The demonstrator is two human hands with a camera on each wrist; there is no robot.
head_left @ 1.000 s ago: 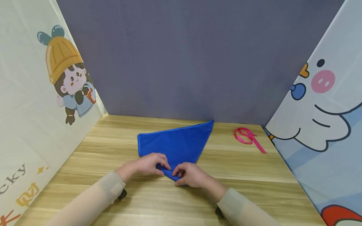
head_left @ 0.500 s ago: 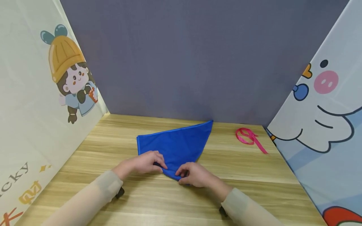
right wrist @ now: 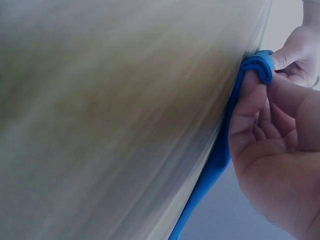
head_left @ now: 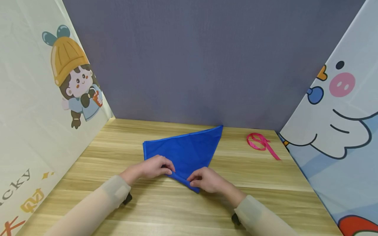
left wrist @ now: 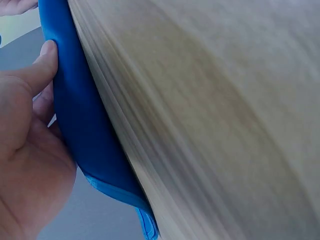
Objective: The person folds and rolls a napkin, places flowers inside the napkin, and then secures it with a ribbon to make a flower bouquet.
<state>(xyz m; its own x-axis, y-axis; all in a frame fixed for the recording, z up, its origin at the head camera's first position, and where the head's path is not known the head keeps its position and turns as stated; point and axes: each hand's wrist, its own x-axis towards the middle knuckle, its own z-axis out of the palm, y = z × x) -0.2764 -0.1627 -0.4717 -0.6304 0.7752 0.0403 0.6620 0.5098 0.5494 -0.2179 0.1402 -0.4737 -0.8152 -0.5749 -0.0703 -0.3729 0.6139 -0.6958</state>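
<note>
On the middle of the wooden table [head_left: 165,209], holds the blue cloth [head_left: 186,150] by its rolled near edge: pinches with left hand [head_left: 155,166] and with right hand [head_left: 208,180], fingers of both barely opened. Has pink ribbon [head_left: 273,153] toward the table's far right corner.

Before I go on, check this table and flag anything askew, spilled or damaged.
No spill or damage shows. Only the blue cloth looks askew: its far edge slants relative to the back edge of the table. The pink ribbon lies loosely looped.
</note>
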